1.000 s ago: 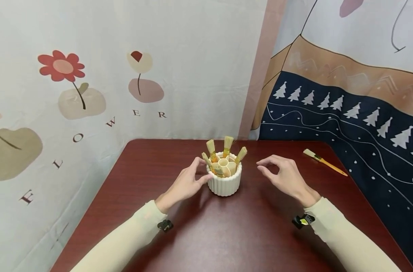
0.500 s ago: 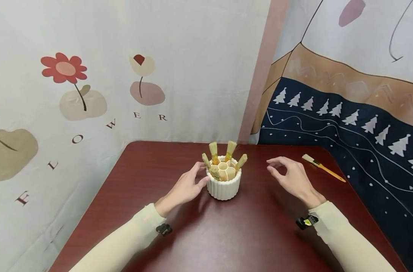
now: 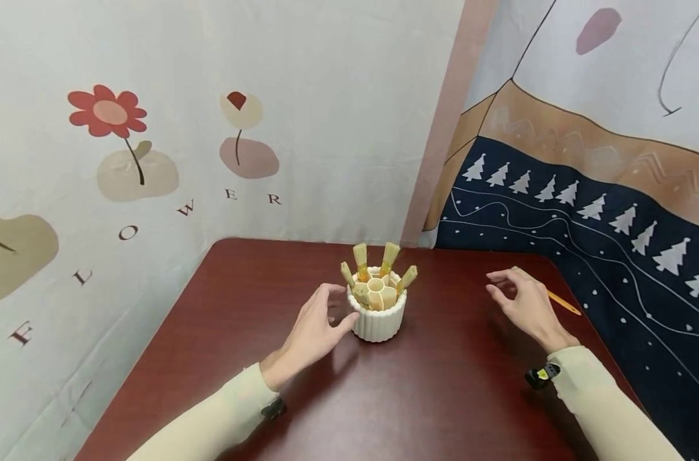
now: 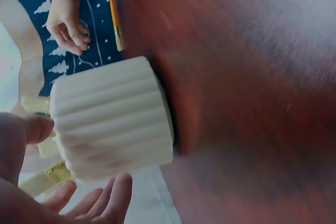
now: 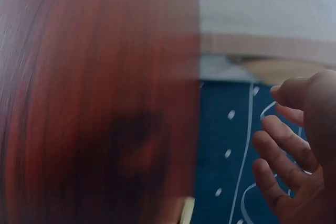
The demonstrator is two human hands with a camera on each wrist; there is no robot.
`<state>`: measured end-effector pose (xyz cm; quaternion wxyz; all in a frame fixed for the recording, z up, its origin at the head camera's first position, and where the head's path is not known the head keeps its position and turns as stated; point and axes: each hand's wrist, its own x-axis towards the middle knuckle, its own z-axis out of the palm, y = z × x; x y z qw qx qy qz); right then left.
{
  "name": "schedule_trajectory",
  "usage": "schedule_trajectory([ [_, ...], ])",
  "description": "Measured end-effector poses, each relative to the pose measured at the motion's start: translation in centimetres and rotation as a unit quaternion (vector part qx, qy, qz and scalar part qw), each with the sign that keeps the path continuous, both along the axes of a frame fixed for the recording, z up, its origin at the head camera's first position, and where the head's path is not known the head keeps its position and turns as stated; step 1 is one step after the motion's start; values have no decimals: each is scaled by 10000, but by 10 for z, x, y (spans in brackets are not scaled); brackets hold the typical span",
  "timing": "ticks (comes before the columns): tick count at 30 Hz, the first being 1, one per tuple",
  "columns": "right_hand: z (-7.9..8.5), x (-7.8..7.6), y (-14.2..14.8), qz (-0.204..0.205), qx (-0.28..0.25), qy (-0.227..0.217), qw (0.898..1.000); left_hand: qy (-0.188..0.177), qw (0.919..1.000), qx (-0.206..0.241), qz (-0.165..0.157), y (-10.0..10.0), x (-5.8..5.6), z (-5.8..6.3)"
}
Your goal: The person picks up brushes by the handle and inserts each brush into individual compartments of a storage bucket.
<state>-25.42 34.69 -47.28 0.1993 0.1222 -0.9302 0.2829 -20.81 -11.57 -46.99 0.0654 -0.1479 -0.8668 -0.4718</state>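
Observation:
A ribbed white pot [image 3: 377, 326] stands on the table, its top divided into petal-shaped compartments. Several bristle brushes [image 3: 389, 257] stick up from it around the rim. My left hand [image 3: 312, 333] curves loosely around the pot's left side, thumb by the front and fingers toward the back; the left wrist view has the thumb [image 4: 38, 129] over the rim, though firm contact cannot be told. At the right, my right hand [image 3: 528, 310] hovers with bent, separated fingers and holds nothing. Behind it lies a loose paintbrush [image 3: 564, 303] with an orange handle, its bristle end mostly hidden by the hand.
The dark red table [image 3: 418, 397] ends against a pale flower-printed curtain [image 3: 338, 160] at the back. Along the right edge hangs a navy cloth [image 3: 511, 218] with white trees. The loose brush lies near that right edge.
My right hand has travelled rightward, away from the pot, and now covers part of the loose paintbrush. The left hand stays beside the pot, slightly looser. The pot keeps its place.

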Motion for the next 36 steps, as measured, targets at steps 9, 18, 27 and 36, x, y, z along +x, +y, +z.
schedule_trajectory([
  [9, -10, -19, 41, -345, 245, -242, 9988, 757, 9950, -530, 369, 4, 13, 1],
  [18, -12, -38, 73, -713, 386, -751, 9939, 933, 9896, -1022, 397, 6, 18, 0],
  [27, -14, -46, 100, -1099, 705, -1511, 9799, 1244, 9850, -1161, 282, 8, 18, -2],
  [36, -22, -48, 105, -1184, 878, -1845, 9717, 1549, 9802, -1219, 173, 2, 10, 1],
])
